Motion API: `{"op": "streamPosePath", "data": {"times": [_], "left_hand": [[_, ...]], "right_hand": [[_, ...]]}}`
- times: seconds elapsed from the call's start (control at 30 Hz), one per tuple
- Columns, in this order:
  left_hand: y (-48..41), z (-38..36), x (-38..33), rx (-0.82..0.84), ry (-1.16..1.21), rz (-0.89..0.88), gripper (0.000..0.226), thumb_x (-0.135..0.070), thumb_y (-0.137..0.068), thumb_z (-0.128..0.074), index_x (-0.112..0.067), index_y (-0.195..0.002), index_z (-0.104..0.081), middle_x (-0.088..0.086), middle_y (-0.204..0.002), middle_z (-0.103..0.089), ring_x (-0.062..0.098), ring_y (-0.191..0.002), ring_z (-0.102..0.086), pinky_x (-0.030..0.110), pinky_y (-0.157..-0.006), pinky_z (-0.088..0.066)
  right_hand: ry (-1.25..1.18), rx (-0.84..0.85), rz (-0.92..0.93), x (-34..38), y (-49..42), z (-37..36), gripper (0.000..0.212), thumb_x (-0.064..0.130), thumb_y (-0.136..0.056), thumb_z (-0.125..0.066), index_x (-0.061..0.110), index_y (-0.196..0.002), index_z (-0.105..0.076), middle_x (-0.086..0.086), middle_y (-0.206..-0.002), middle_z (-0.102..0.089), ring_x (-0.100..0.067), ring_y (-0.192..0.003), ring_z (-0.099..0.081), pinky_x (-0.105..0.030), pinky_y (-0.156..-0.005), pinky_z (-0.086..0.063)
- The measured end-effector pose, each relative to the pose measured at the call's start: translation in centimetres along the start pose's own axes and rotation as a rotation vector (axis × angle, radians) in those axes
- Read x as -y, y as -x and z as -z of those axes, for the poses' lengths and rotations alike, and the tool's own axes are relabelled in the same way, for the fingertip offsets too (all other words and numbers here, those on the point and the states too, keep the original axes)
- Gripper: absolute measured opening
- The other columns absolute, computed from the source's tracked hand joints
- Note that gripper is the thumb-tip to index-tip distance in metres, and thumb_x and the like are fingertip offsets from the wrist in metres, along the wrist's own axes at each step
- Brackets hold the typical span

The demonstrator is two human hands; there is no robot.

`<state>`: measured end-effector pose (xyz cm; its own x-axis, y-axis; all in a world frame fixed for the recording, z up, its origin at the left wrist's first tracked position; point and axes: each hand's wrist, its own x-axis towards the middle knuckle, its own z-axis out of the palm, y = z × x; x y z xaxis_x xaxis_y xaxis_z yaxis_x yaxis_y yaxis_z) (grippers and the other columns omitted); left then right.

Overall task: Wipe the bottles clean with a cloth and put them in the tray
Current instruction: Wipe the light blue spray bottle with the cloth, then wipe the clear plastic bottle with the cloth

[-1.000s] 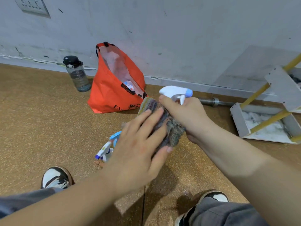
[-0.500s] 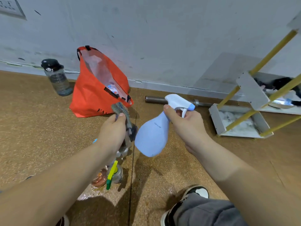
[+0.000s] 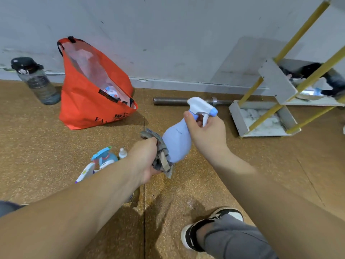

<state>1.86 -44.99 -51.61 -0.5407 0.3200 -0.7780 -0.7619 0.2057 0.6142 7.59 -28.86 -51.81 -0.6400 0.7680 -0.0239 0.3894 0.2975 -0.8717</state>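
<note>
The speckled brown floor (image 3: 46, 146) is filling most of the view, with a grey wall (image 3: 168, 34) rising behind it. A tiered rack (image 3: 276, 81) of white trays on yellow rods is standing at the right and running out of the picture, so only its lowest tray (image 3: 237, 116) is showing whole; what is lying in the upper tray is too dark to name. An orange bag (image 3: 84, 105) is slumping open against the wall, its contents hard to make out. The right hand (image 3: 207, 131) is gripping the neck of a pale blue spray bottle (image 3: 177, 141), holding it tilted in the air above the floor, left of the trays. The left hand (image 3: 144, 159) is clenching a grey cloth (image 3: 160, 152) against the bottle's lower side, covering part of its base. A dark water bottle (image 3: 37, 85) is leaning by the wall at far left. A metal bar (image 3: 171, 101) is lying along the skirting, partly behind the spray head. More small bottles (image 3: 104, 159) are sitting on the floor, mostly hidden by the left forearm.
</note>
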Motion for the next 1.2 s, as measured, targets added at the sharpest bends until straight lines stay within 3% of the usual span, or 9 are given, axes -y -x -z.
{"op": "streamPosePath", "data": {"times": [0.07, 0.17, 0.33, 0.47, 0.6, 0.7, 0.83, 1.0, 1.2], "left_hand": [[-0.9, -0.4, 0.0, -0.023, 0.002, -0.026, 0.024, -0.024, -0.108, -0.044, -0.010, -0.101, -0.062, 0.021, -0.108, -0.074, 0.037, -0.099, -0.072, 0.053, -0.089, -0.060], [-2.8, -0.6, 0.1, -0.048, -0.014, -0.080, 0.023, -0.030, -0.109, -0.044, -0.016, -0.103, -0.060, 0.019, -0.117, -0.072, 0.037, -0.108, -0.070, 0.056, -0.099, -0.054], [-5.7, -1.3, 2.2, -0.060, -0.143, -0.052, 0.023, -0.036, -0.110, -0.044, -0.023, -0.118, -0.061, 0.008, -0.112, -0.073, 0.029, -0.104, -0.069, 0.051, -0.102, -0.052], [-7.6, -1.9, 3.9, -0.103, -0.235, 0.032, 0.050, -0.050, -0.099, -0.052, -0.026, -0.142, -0.049, 0.007, -0.128, -0.067, 0.031, -0.114, -0.064, 0.052, -0.105, -0.050], [-9.3, -3.2, 4.9, -0.112, -0.268, 0.096, 0.059, -0.052, -0.099, -0.053, -0.034, -0.153, -0.037, 0.002, -0.146, -0.055, 0.032, -0.132, -0.053, 0.055, -0.114, -0.041], [-9.9, -4.2, 5.4, -0.079, -0.287, 0.127, 0.068, -0.059, -0.088, -0.056, -0.043, -0.151, -0.036, 0.000, -0.153, -0.049, 0.033, -0.139, -0.049, 0.059, -0.117, -0.037], [-10.2, -4.9, 5.7, -0.077, -0.290, 0.127, 0.065, -0.052, -0.097, -0.056, -0.043, -0.156, -0.030, -0.002, -0.158, -0.042, 0.030, -0.143, -0.044, 0.058, -0.119, -0.034], [-10.2, -4.8, 5.6, -0.096, -0.298, 0.119, 0.059, -0.048, -0.103, -0.053, -0.037, -0.157, -0.032, 0.000, -0.158, -0.043, 0.030, -0.140, -0.047, 0.057, -0.118, -0.036], [-8.4, -3.9, 5.0, -0.089, -0.380, 0.072, 0.062, -0.048, -0.103, -0.053, -0.031, -0.158, -0.030, 0.003, -0.161, -0.040, 0.033, -0.144, -0.043, 0.055, -0.120, -0.033]], "right_hand": [[0.023, -0.035, -0.024, -2.1, -1.4, -0.1, 0.045, 0.044, -0.092, -0.072, 0.019, -0.064, -0.048, 0.013, -0.051, -0.045, -0.004, -0.046, -0.043, -0.017, -0.047, -0.030], [0.109, -0.058, -0.075, -6.3, -3.0, -0.7, 0.033, 0.050, -0.090, -0.072, 0.020, -0.094, -0.060, 0.006, -0.090, -0.063, -0.005, -0.075, -0.062, -0.027, -0.061, -0.043], [0.306, -0.065, -0.167, -14.9, -4.0, -2.7, 0.040, 0.062, -0.090, -0.066, 0.028, -0.111, -0.061, 0.002, -0.109, -0.043, -0.027, -0.102, -0.059, -0.047, -0.087, -0.055], [0.091, -0.132, -0.370, -19.8, -4.6, -3.9, 0.034, 0.056, -0.089, -0.073, 0.030, -0.101, -0.055, 0.003, -0.112, -0.040, -0.026, -0.100, -0.061, -0.048, -0.093, -0.054], [0.014, -0.141, -0.487, -23.0, -5.2, -4.4, 0.047, 0.050, -0.090, -0.075, 0.011, -0.108, -0.057, -0.001, -0.117, -0.038, -0.023, -0.095, -0.056, -0.040, -0.092, -0.047], [-0.047, -0.175, -0.531, -24.4, -5.6, -4.4, 0.048, 0.047, -0.091, -0.076, 0.015, -0.108, -0.044, -0.001, -0.121, -0.039, -0.023, -0.097, -0.054, -0.036, -0.089, -0.043], [0.008, -0.162, -0.480, -26.4, -6.1, -5.2, 0.044, 0.053, -0.091, -0.072, 0.020, -0.118, -0.064, 0.005, -0.116, -0.035, -0.025, -0.098, -0.060, -0.036, -0.089, -0.046], [0.064, -0.116, -0.512, -27.9, -6.4, -5.6, 0.057, 0.057, -0.088, -0.073, 0.023, -0.133, -0.060, -0.001, -0.125, -0.040, -0.031, -0.104, -0.062, -0.047, -0.095, -0.053], [0.047, -0.068, -0.975, -26.5, -4.5, -4.7, 0.078, 0.036, -0.082, -0.078, 0.007, -0.146, -0.043, -0.015, -0.141, -0.047, -0.036, -0.105, -0.058, -0.044, -0.090, -0.051]]}}
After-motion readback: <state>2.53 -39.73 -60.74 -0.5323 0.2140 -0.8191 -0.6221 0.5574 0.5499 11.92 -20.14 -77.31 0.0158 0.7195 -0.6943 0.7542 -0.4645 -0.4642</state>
